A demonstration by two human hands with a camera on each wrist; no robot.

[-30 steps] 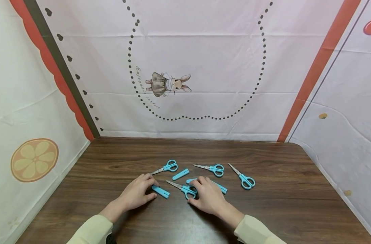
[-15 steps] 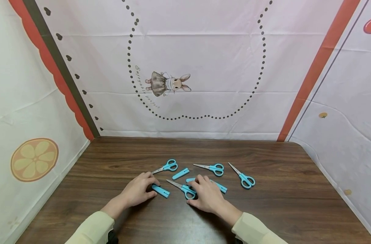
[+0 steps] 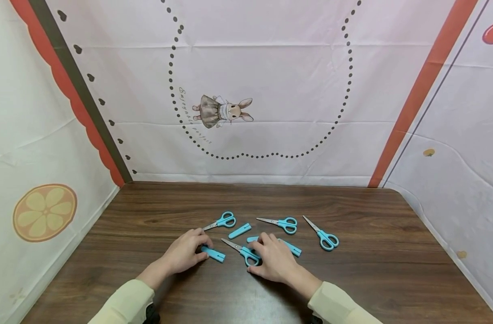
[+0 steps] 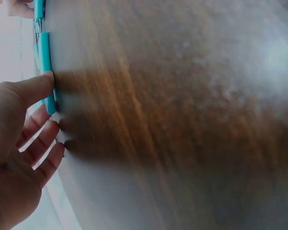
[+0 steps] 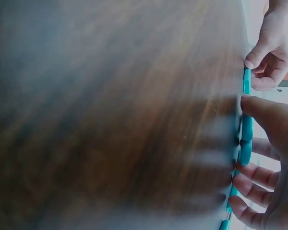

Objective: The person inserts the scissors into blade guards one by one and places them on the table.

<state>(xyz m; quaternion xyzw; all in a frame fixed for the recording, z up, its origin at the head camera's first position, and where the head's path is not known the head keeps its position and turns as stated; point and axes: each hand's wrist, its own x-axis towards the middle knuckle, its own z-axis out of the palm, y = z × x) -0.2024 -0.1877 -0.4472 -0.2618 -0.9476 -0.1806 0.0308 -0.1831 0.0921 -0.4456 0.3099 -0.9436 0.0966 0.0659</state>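
Observation:
My left hand (image 3: pixel 183 253) pinches a light blue scissors cap (image 3: pixel 217 255), thumb on the near side and fingers on the far side. In the left wrist view the thumb lies against that cap (image 4: pixel 45 52) while the other fingers reach down to the wood. My right hand (image 3: pixel 276 262) grips the blue handles of a pair of scissors (image 3: pixel 249 257), whose bare blades point up and left towards the cap. The right wrist view has the thumb by the handle loops (image 5: pixel 247 128). Partly hidden behind this hand lie blue caps (image 3: pixel 292 248).
Beyond the hands on the brown wooden table (image 3: pixel 372 270) lie uncapped scissors (image 3: pixel 226 219) at left, another pair of scissors (image 3: pixel 287 225) in the middle and scissors (image 3: pixel 327 240) at right. A loose cap (image 3: pixel 240 231) lies between. A printed cloth (image 3: pixel 295 90) hangs behind the table.
My left thumb and fingers have closed in on the cap. The right hand has shifted very slightly left at the scissors handles; the other scissors and caps lie as before.

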